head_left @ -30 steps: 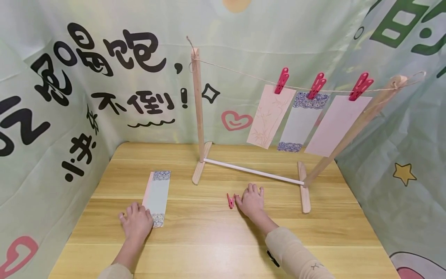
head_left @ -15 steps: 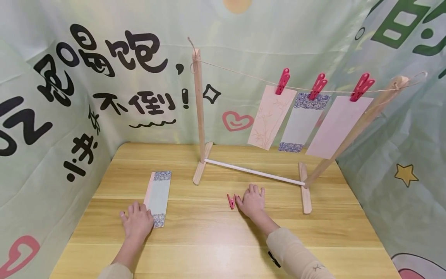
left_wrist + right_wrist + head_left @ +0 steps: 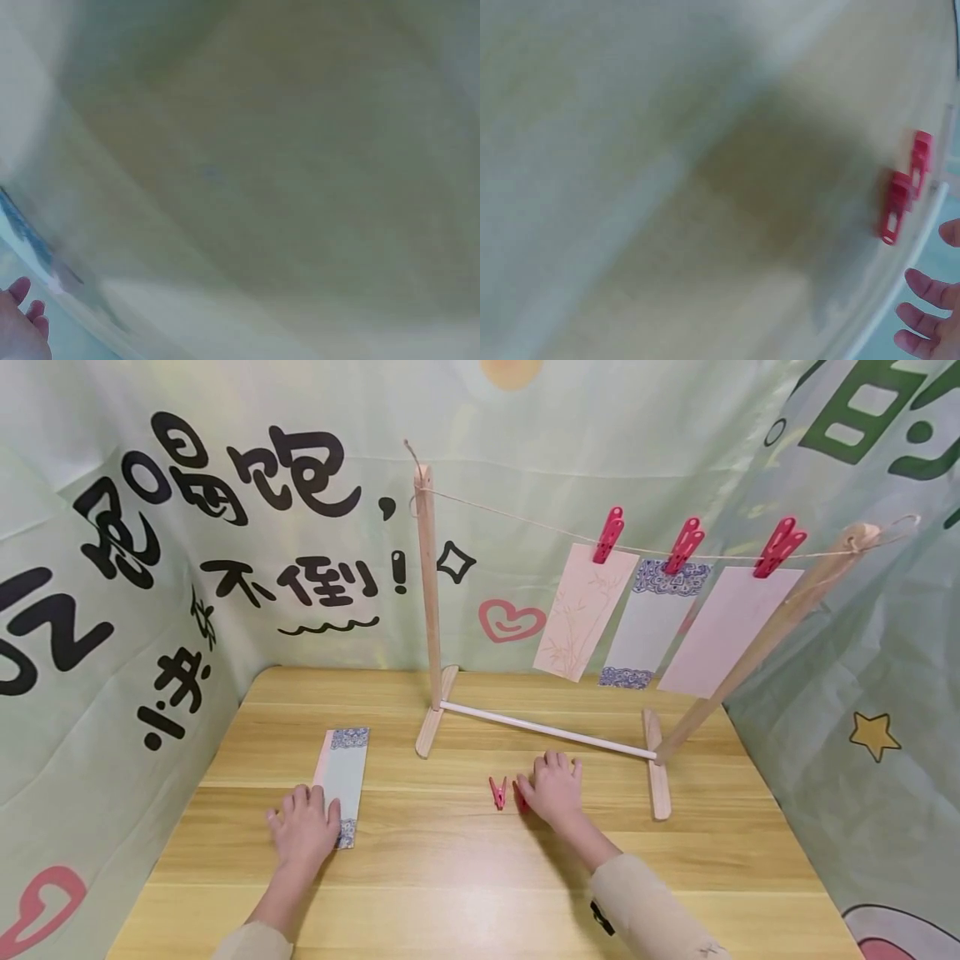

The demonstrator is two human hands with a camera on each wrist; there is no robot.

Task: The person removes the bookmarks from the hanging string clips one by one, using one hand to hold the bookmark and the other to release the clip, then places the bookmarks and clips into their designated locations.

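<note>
My left hand is over the lower left part of a white paper card with blue patterned ends. A pink edge shows from under that card. Whether the fingers press the card or hover over it, I cannot tell. My right hand is beside two red clothespins. One clothespin lies a little to the left, and the other clothespin is partly covered by the hand. In the right wrist view both clothespins are seen, with the loosely spread fingers apart from them.
Behind the hands stands a wooden rack with a string between its posts. Three cards hang from it by red clothespins: a pink bamboo card, a blue-patterned card and a plain pale-pink card. A white rod joins the rack's feet.
My right hand has moved slightly right, so the second clothespin shows beside it. My left hand has shifted a little right and up, further over the blue-patterned card.
</note>
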